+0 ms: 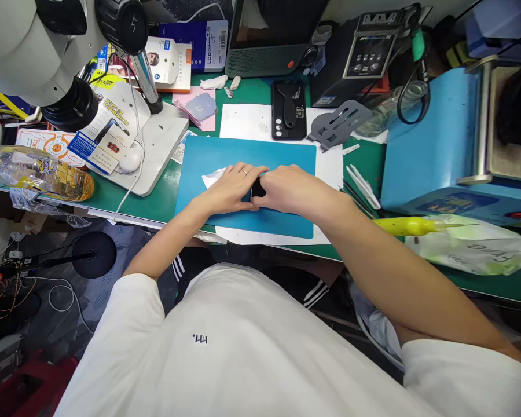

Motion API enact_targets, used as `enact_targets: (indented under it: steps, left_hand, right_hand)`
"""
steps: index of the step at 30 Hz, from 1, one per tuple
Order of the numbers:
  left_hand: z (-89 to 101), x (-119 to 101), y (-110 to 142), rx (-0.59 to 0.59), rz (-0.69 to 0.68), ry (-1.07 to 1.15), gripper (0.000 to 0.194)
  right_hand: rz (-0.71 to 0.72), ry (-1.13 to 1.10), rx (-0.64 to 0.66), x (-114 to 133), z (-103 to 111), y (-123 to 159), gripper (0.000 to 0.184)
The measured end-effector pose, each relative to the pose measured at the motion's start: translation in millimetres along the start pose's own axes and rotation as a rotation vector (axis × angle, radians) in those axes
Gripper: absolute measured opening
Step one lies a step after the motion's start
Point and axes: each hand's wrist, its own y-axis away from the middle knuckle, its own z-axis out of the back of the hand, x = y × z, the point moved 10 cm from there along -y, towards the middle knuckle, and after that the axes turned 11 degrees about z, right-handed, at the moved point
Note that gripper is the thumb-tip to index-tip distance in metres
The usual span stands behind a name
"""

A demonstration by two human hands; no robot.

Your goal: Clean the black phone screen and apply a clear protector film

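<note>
On the blue mat (286, 223), a dark glossy phone (257, 190) shows only as a small patch between my hands; the rest is hidden beneath them. My left hand (231, 190) grips it from the left, fingers along the far edge and thumb on the near one. Curled over its right part is my right hand (289, 188), with thumb and index finger pressed against it. Whether the right hand also holds something small cannot be made out. A white tissue or cloth (212, 177) lies partly under my left hand.
Beyond the mat are a black phone case (289, 110) and a grey slotted spatula (339, 123). White tweezers (363, 185) lie to the right, before a blue machine (425, 156). A microscope (69, 98) overhangs the left side, near a plastic bottle (39, 172).
</note>
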Motion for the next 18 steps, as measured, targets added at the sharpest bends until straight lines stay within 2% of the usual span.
enact_targets:
  steps: [18]
  left_hand:
    - [-4.0, 6.7, -4.9, 0.006, 0.011, -0.021, 0.079]
  right_hand:
    - [-0.016, 0.043, 0.002, 5.7, 8.5, -2.0, 0.02]
